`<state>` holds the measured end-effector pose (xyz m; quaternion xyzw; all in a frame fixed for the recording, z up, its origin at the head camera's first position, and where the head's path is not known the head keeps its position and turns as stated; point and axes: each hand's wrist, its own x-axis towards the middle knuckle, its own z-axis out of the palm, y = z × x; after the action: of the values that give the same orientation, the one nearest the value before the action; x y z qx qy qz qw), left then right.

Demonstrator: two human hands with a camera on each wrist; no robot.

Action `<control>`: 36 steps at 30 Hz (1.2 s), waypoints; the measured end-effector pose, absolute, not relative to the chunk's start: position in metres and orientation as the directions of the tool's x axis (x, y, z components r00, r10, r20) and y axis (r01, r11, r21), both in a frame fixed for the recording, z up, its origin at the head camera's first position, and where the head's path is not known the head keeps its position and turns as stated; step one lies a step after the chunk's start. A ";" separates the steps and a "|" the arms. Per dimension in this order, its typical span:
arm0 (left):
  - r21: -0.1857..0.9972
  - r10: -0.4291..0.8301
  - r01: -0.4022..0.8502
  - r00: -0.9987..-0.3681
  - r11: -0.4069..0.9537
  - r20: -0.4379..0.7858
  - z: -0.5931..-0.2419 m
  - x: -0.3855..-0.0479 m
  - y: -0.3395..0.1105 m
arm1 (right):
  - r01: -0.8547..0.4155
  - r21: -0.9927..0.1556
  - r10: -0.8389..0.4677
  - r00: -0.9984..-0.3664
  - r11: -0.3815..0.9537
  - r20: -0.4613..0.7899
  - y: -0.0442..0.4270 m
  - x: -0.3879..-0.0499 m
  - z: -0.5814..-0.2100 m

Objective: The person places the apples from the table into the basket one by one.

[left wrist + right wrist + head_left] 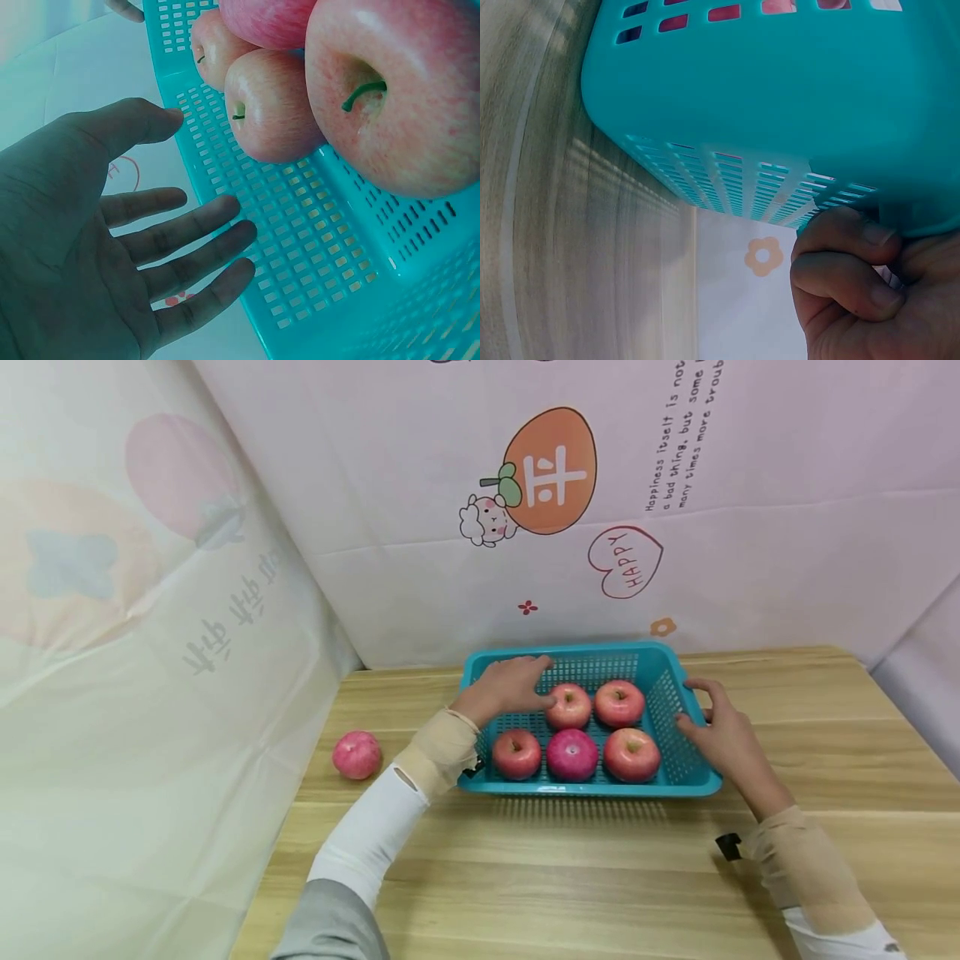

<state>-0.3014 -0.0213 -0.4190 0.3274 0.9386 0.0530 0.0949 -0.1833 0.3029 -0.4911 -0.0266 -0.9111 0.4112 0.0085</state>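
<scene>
A turquoise plastic basket stands on the table with several red apples in it. My left hand reaches over its left side, thumb beside the back-left apple. In the left wrist view the fingers of this hand are spread, with nothing in the palm. My right hand holds the basket's right rim; in the right wrist view its fingers curl at the basket wall. The front row has a left apple, a darker pink one and a right apple.
A single pink apple lies on the wooden table, left of the basket. Behind the table hangs a white printed cloth; another cloth hangs along the left side. A black piece sticks out at the right wrist.
</scene>
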 end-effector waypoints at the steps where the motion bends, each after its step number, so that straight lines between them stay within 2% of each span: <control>1: 0.163 0.627 0.607 -0.767 0.778 -0.138 -0.419 -0.301 -0.023 | 0.042 -0.749 0.056 -0.998 0.662 -0.006 0.303 -0.183 -0.491; 17: 0.176 0.624 0.603 -0.776 0.778 -0.099 -0.408 -0.295 -0.048 | 0.046 -0.747 0.057 -0.998 0.663 -0.011 0.302 -0.182 -0.489; 36: 0.256 0.597 0.567 -0.800 0.783 -0.052 -0.405 -0.289 -0.076 | 0.051 -0.736 0.058 -0.998 0.675 -0.016 0.304 -0.184 -0.491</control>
<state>-0.2894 -0.0760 -0.4046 0.3091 0.9418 0.1147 0.0652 -0.1842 0.3035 -0.4912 -0.0297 -0.9151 0.4021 0.0041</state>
